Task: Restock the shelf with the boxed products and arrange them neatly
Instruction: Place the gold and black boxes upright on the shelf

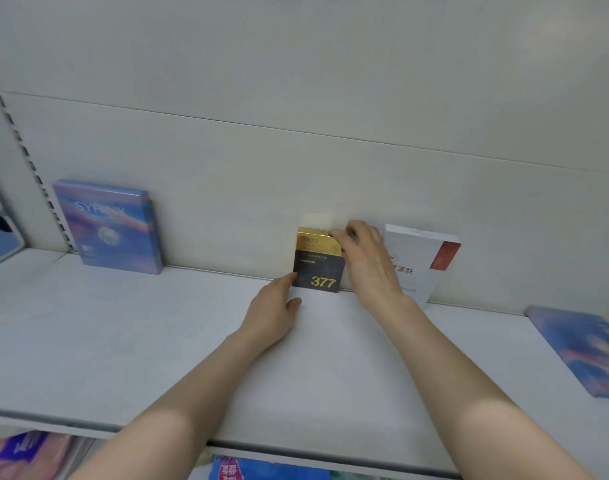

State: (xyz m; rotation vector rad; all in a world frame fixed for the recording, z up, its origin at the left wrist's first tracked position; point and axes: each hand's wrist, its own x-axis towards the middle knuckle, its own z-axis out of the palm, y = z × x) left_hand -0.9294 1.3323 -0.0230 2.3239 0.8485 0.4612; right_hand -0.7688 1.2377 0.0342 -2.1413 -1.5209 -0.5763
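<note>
Head view: the black-and-gold box [318, 263] stands upright on the shelf [123, 341], at the back panel. My right hand [365, 261] curls its fingers over the box's top right corner, and my left hand [273, 306] presses straight fingers on its lower left edge. I'd square it gently. A white box [424, 258] crowds its right, while bare shelf lies to its left, up to the blue box [112, 226].

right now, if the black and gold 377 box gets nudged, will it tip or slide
Probably tips: the black and gold box stands upright on a thin edge against the back panel. Its crisp corners suggest stiff card.
</note>
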